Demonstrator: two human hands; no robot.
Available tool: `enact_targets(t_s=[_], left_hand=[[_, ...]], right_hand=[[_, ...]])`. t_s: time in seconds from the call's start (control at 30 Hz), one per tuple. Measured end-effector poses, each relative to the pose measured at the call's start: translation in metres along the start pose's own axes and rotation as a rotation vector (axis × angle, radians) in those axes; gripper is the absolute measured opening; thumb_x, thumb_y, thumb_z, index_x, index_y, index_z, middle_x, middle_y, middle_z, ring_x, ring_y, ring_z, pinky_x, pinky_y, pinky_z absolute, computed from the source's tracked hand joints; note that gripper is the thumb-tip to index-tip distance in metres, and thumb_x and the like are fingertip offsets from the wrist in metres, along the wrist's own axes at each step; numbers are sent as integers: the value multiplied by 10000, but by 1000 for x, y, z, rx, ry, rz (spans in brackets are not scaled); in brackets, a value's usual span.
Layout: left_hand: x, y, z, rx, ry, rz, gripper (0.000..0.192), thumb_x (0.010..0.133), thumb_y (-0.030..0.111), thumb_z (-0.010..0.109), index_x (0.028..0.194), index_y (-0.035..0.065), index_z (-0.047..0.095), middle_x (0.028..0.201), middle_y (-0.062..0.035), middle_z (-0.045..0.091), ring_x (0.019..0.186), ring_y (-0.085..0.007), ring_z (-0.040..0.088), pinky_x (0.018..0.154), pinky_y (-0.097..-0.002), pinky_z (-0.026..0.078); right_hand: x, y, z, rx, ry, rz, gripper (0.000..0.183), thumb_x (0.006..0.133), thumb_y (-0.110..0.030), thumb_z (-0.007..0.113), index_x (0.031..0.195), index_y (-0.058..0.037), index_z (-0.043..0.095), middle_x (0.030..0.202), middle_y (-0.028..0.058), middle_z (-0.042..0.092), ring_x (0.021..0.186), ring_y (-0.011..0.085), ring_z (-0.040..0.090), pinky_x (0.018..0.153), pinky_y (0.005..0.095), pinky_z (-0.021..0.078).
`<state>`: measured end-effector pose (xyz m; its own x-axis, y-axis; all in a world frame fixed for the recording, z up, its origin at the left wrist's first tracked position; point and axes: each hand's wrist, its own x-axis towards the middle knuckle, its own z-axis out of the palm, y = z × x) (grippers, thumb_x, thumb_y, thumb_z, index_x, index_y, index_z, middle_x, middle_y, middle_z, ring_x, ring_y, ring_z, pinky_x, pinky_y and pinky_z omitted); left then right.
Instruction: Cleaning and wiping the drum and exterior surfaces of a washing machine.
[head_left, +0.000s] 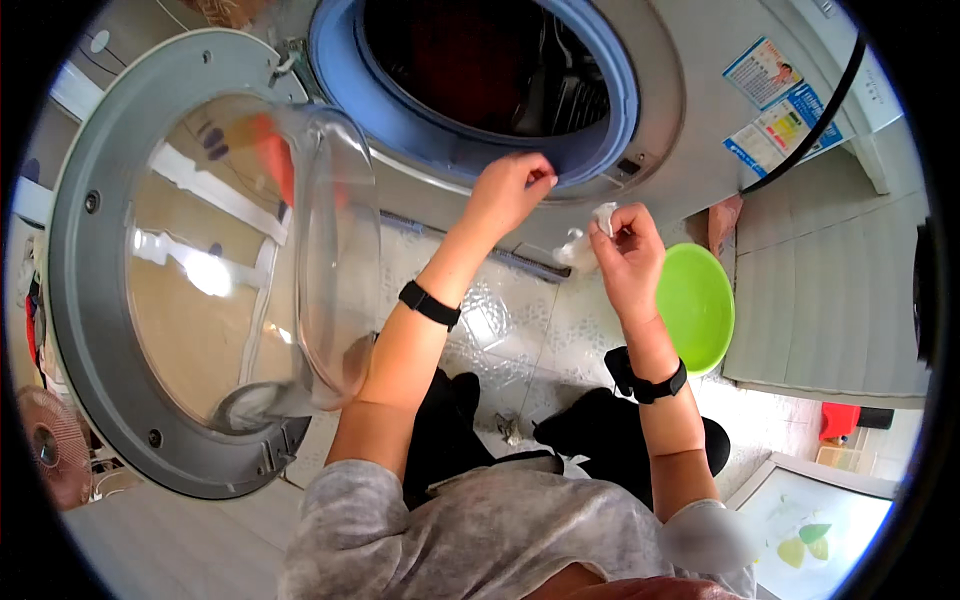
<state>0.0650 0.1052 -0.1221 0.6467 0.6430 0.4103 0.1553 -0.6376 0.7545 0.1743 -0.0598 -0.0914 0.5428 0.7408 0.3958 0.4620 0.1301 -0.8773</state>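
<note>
A front-loading washing machine (697, 112) stands before me, its round glass door (82, 247) swung wide to the left. My left hand (514, 187) is at the lower edge of the blue-grey rubber door seal (465, 154), fingertips curled together; whether they pinch the seal or anything small cannot be told. To its right, just below the door opening, my right hand (630, 251) pinches a crumpled white tissue or thin cloth (606, 217), part of which hangs down on the left. Dark shapes, hard to make out, lie in the drum (480, 67).
A green plastic basin (697, 307) is on the tiled floor right of my right hand. A black hose or cable (825, 142) curves down the machine's right side. A pink fan (52, 450) stands at the far left, and a ribbed pale panel (825, 300) at the right.
</note>
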Motion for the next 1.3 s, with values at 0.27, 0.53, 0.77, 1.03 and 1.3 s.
enact_targets(t_s=[0.27, 0.53, 0.77, 1.03, 1.3], left_hand=[[-12, 55, -23, -815, -384, -269, 348, 989, 338, 468, 1187, 62, 542, 1094, 12, 588, 978, -97, 550, 758, -241, 451], [-22, 42, -19, -941, -472, -238, 294, 954, 113, 540, 1242, 54, 521, 1132, -31, 588, 1039, -122, 560, 901, -290, 470], [-3, 53, -39, -514, 397, 42, 309, 822, -127, 462, 1063, 20, 588, 1049, -56, 612, 982, -142, 579, 858, -286, 481], [62, 144, -81, 403, 781, 694, 342, 722, -8, 623, 1051, 75, 579, 1101, -144, 536, 1032, -360, 532, 916, -422, 436], [69, 130, -95, 824, 729, 784, 352, 688, 112, 662, 1031, 134, 587, 1099, -62, 563, 1026, -280, 548, 861, -373, 452]], right_hand=[[25, -23, 16, 54, -30, -237, 151, 770, 0, 659, 879, -20, 556, 848, 75, 539, 752, 178, 539, 674, 279, 451], [15, -41, 7, -320, -234, -404, 370, 695, 39, 620, 1058, -33, 618, 991, 131, 582, 904, 311, 558, 800, 380, 457], [-8, -58, -27, -342, -73, -391, 469, 686, 22, 641, 1148, -46, 597, 1108, 150, 571, 1030, 326, 528, 884, 398, 435], [-38, -48, -59, -328, -116, -289, 417, 712, 33, 627, 1124, -24, 591, 1112, 160, 557, 1059, 342, 514, 920, 401, 415], [-54, -30, -96, -368, -103, -281, 361, 717, 65, 595, 1067, -22, 610, 1125, 146, 551, 1043, 305, 538, 886, 355, 438]])
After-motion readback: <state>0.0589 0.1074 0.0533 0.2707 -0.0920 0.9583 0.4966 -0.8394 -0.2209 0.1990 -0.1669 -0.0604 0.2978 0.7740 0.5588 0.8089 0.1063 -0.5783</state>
